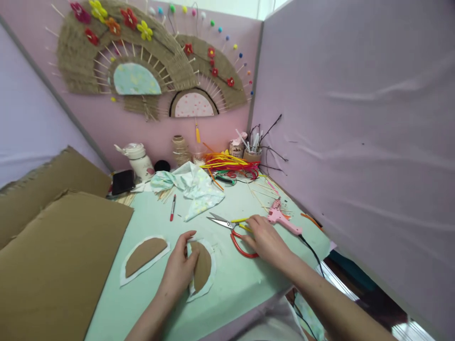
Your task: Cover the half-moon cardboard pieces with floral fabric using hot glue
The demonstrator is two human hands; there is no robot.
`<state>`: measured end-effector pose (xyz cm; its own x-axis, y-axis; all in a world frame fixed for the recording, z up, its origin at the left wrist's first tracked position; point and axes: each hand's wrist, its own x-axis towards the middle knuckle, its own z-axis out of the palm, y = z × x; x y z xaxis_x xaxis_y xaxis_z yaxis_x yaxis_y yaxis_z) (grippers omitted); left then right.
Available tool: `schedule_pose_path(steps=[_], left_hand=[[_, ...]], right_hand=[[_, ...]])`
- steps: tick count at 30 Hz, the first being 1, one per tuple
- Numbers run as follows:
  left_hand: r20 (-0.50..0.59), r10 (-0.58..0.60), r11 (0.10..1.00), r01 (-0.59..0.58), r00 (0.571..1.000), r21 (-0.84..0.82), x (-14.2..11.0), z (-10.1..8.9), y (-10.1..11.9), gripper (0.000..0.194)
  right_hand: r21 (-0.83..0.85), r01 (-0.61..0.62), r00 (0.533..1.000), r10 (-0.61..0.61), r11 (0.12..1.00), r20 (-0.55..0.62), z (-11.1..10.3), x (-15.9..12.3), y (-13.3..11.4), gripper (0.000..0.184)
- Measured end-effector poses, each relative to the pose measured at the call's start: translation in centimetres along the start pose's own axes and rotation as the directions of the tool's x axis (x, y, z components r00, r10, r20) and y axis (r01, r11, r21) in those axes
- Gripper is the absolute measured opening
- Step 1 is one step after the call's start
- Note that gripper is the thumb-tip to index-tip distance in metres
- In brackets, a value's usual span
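My left hand point(181, 265) pinches the straight edge of a half-round cardboard piece point(203, 267), thumb on top. Light fabric shows as a border around its curve. Beside it on the left lies a second half-round cardboard piece point(145, 255) on similar fabric with a white margin. My right hand point(265, 239) is closed around the handles of a pair of scissors point(222, 221), one loop red and the other side yellow. Its blades are apart and point left, low over the table or on it. My right fingers partly cover the handles.
A pink glue gun point(284, 221) with a black cord lies right of the scissors. Behind are a red marker point(173, 208), crumpled floral fabric point(194, 187), pipe cleaners point(234, 163) and a white bottle point(139, 161). Large cardboard sheets point(60, 255) cover the left side. Decorated fans point(121, 47) hang behind.
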<state>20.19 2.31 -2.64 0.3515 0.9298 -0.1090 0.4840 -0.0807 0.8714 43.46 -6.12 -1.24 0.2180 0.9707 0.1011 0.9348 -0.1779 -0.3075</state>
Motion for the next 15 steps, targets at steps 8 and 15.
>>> schedule_pose_path(steps=[8,15], left_hand=[[-0.077,0.31,0.939,-0.293,0.947,0.178,0.8,-0.7,2.2,0.039],[0.052,0.545,0.79,-0.534,0.837,0.301,11.1,1.2,11.7,0.021]], right_hand=[[-0.163,-0.249,0.954,0.213,0.955,-0.21,-1.8,-0.7,8.3,0.036],[-0.157,-0.292,0.947,0.262,0.943,-0.187,0.2,-1.1,9.6,0.039]])
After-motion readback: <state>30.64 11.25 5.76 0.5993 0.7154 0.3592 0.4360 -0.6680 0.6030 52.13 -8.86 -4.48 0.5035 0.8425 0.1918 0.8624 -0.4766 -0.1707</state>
